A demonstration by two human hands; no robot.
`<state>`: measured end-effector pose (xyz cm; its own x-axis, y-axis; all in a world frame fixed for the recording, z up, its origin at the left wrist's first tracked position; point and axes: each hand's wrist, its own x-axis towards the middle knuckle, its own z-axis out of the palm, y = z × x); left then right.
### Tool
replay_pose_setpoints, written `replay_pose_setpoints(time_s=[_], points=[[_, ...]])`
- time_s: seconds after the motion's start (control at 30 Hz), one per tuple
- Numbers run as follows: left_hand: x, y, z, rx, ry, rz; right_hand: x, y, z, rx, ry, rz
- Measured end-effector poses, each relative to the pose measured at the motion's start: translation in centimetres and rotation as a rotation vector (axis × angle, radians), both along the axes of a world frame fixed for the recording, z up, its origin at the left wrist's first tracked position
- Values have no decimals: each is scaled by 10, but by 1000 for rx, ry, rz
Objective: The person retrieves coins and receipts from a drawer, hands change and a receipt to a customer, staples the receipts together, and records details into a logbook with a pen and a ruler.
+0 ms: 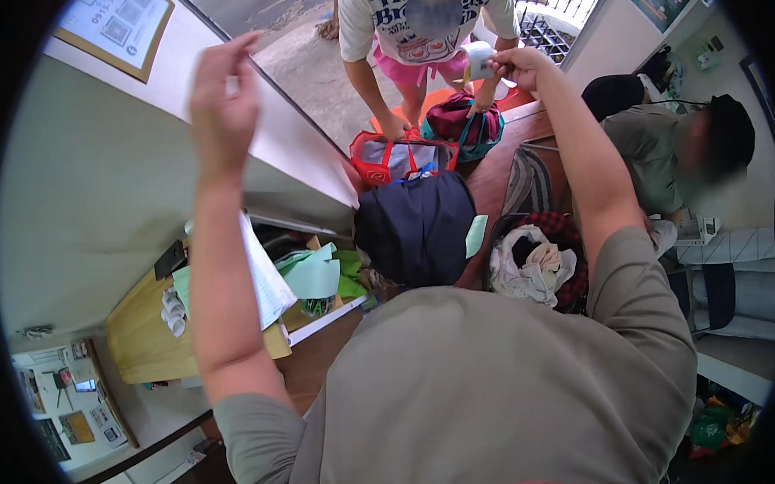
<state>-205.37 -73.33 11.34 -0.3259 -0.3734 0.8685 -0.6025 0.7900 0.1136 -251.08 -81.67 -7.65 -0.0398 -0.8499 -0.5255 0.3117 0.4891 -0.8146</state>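
While the right hand [525,68] is stretched to the upper middle of the frame, its fingers are clasping a small white object [478,60], whose exact kind I cannot tell; it bears a dark mark too small for reading. The left hand [221,107] is raised at the upper left, somewhat blurred, with its fingers loose and partly bent, released from any grasp.

Just beyond the white object, at the top centre, stands a person in a white T-shirt [388,27]. Its print shows "The", and below it a line beginning with "Br"; the rest is partly covered. One hand of this person is at the handles of a red bag [369,163], which bears a white round mark, and the other is at a maroon and teal bag [451,120] beside it. Nearer, around the centre, rests a dark bag [413,228] with a pale green paper [477,236] against its right side.

To its right, white clothes [525,276] lie in a heap. At the upper left, a framed notice [124,33] carries square codes and digits that seem to start with "0915". A poster [658,7] at the upper right has lettering too small to read.
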Motion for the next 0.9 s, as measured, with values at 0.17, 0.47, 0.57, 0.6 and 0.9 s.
replay_pose_setpoints(time_s=[0.17,0.47,0.57,0.6,0.9], points=[[68,20,21,-126,-527,223,-6,-26,-30,45,-46,41],[62,-4,-1,-348,-631,423,26,-45,-39,152,-53,9],[63,-5,-2,-361,-642,432,25,-54,-48,147,-42,31],[63,-6,-2,-367,-636,429,26,-56,-49,144,-30,34],[65,-7,-5,-381,-618,415,52,-78,-31,202,300,212]])
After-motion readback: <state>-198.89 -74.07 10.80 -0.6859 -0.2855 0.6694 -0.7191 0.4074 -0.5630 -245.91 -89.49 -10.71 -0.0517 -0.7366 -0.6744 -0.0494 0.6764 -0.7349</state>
